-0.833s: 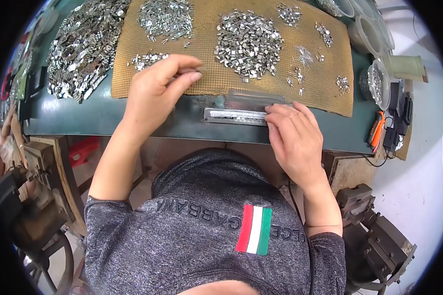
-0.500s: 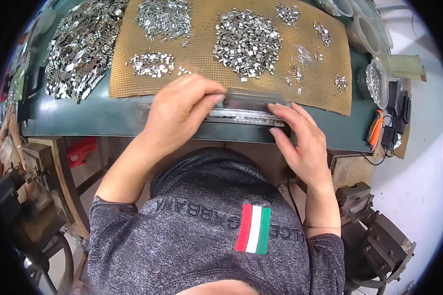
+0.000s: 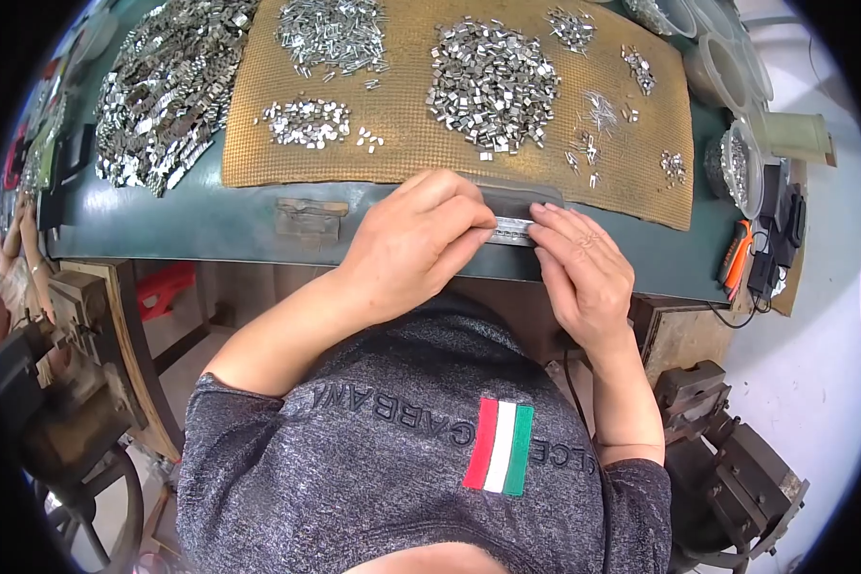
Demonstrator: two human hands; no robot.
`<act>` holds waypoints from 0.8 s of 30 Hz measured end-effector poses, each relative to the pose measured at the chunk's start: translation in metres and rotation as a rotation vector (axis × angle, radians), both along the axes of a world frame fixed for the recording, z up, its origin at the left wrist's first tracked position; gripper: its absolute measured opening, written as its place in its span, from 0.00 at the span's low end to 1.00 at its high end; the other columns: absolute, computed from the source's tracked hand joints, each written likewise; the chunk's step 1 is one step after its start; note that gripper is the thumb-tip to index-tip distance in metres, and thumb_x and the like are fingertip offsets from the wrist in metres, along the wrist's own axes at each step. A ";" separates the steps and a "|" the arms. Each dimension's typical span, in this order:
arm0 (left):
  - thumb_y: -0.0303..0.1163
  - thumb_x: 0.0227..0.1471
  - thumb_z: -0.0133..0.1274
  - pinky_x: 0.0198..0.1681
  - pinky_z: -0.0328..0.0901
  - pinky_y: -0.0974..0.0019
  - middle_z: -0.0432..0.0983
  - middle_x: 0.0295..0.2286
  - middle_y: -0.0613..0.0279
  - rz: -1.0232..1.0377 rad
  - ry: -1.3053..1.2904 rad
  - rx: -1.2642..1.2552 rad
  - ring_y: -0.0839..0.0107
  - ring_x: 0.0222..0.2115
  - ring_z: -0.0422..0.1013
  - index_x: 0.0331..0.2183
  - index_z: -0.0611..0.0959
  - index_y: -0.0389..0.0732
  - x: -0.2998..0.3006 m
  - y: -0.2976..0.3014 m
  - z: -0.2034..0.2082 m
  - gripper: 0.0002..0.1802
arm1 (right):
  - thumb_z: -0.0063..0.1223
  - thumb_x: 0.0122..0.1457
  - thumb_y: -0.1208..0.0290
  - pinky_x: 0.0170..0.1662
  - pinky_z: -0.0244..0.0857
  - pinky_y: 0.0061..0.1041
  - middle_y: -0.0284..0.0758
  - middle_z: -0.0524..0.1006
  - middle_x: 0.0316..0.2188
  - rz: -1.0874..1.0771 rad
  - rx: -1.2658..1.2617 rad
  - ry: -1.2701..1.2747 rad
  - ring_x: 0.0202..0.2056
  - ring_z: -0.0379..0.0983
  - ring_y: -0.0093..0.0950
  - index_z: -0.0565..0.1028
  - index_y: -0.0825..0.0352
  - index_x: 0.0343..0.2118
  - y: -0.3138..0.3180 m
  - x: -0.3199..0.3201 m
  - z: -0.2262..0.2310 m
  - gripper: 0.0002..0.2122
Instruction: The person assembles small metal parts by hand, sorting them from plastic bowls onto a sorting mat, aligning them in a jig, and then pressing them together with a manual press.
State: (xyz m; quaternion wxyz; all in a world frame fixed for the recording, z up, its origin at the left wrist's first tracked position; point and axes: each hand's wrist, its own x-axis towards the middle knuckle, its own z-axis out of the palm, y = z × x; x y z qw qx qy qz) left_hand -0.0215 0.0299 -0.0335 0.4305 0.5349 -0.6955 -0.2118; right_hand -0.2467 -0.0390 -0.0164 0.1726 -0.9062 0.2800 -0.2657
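A narrow silvery metal channel strip (image 3: 514,228) lies near the front edge of the green table, over a dark flat plate (image 3: 517,198). My left hand (image 3: 413,244) is closed, thumb and fingertips pinched together over the strip; whatever is in the pinch is too small or hidden. My right hand (image 3: 585,268) grips the strip's right end, fingers on top and thumb at the near side. Most of the strip's left part is hidden behind my left hand. To the left, a small brownish metal block (image 3: 308,222) rests on the table.
A tan textured mat (image 3: 402,153) carries piles of small metal pieces (image 3: 493,86) and short pins (image 3: 333,36). Linked metal bands (image 3: 167,91) are heaped at the left. Plastic tubs (image 3: 737,167) and orange-handled pliers (image 3: 735,256) sit at the right. Metal machines flank my seat.
My left hand has slid right along the strip, closer to my right hand, uncovering the metal block at the left. My right hand stays at the strip's right end.
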 end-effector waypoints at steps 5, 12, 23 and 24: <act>0.21 0.46 0.65 0.36 0.71 0.59 0.77 0.34 0.59 0.043 -0.132 -0.112 0.58 0.35 0.76 0.34 0.81 0.40 -0.003 0.000 0.006 0.11 | 0.63 0.55 0.80 0.54 0.73 0.38 0.37 0.84 0.42 0.045 0.082 -0.011 0.45 0.82 0.35 0.82 0.68 0.40 -0.014 0.007 0.013 0.09; 0.30 0.46 0.59 0.41 0.71 0.61 0.73 0.36 0.63 -0.083 -0.129 -0.186 0.61 0.39 0.72 0.36 0.80 0.44 0.006 0.007 -0.011 0.11 | 0.60 0.58 0.79 0.58 0.66 0.43 0.35 0.83 0.42 0.132 -0.032 0.045 0.48 0.79 0.35 0.81 0.65 0.42 -0.041 0.056 0.033 0.10; 0.28 0.49 0.62 0.45 0.71 0.59 0.74 0.38 0.60 -0.053 0.010 -0.181 0.59 0.42 0.72 0.41 0.82 0.40 0.014 0.010 -0.011 0.15 | 0.60 0.57 0.73 0.65 0.55 0.56 0.30 0.77 0.32 0.293 -0.336 0.199 0.45 0.74 0.32 0.83 0.61 0.38 -0.094 0.177 0.001 0.07; 0.28 0.49 0.62 0.45 0.71 0.59 0.74 0.38 0.60 -0.043 0.014 -0.201 0.59 0.42 0.72 0.41 0.82 0.40 0.017 0.010 -0.009 0.14 | 0.60 0.57 0.73 0.65 0.54 0.56 0.31 0.77 0.33 0.308 -0.305 0.208 0.46 0.74 0.32 0.83 0.61 0.37 -0.096 0.179 0.001 0.06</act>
